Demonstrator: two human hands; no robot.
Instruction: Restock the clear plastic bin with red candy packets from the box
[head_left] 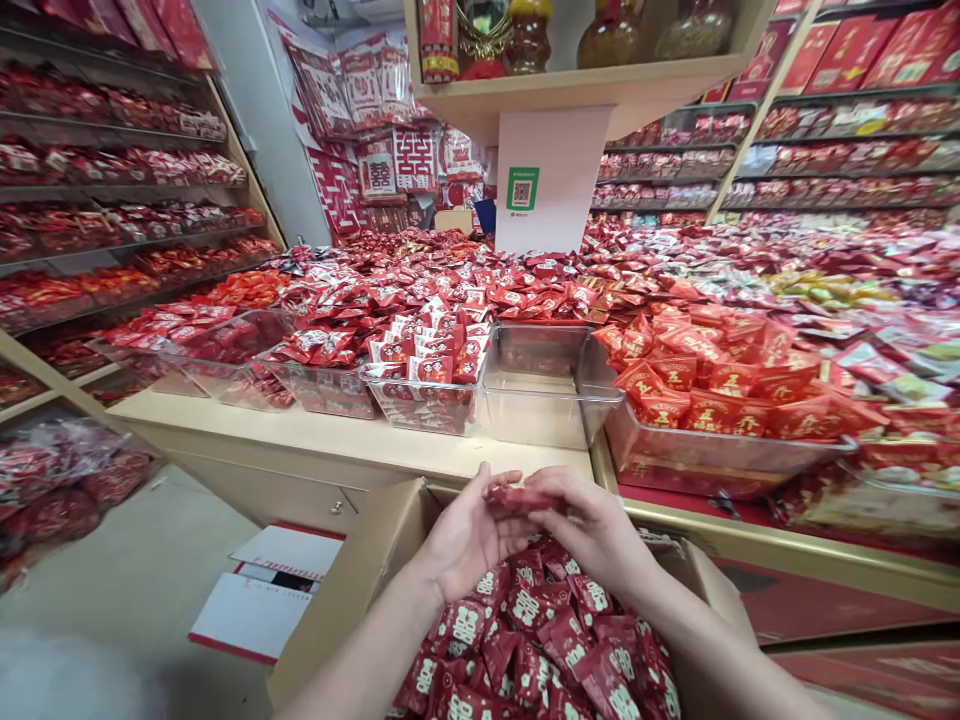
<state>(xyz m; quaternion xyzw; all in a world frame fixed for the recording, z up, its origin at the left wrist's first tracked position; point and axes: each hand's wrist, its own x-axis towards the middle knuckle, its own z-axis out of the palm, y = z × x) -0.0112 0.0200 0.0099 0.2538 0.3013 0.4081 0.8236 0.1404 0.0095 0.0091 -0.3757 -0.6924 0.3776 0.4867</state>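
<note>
My left hand [469, 535] and my right hand [592, 525] meet just above an open cardboard box [360, 580] full of dark red wrapped candies [540, 640]. Together they pinch a small stack of the same red packets [517, 497], left fingers curled under it, right fingers closed over its right end. Directly beyond the hands an empty clear plastic bin [544, 400] sits on the counter between filled bins.
A pale wooden counter [300, 435] carries clear bins heaped with red sweets [427, 355], and an orange-red pile [712, 375] lies to the right. Shelves of red goods line both walls. A white post with a green QR sign [523, 188] stands behind. Flat white cards [262, 595] lie on the floor at left.
</note>
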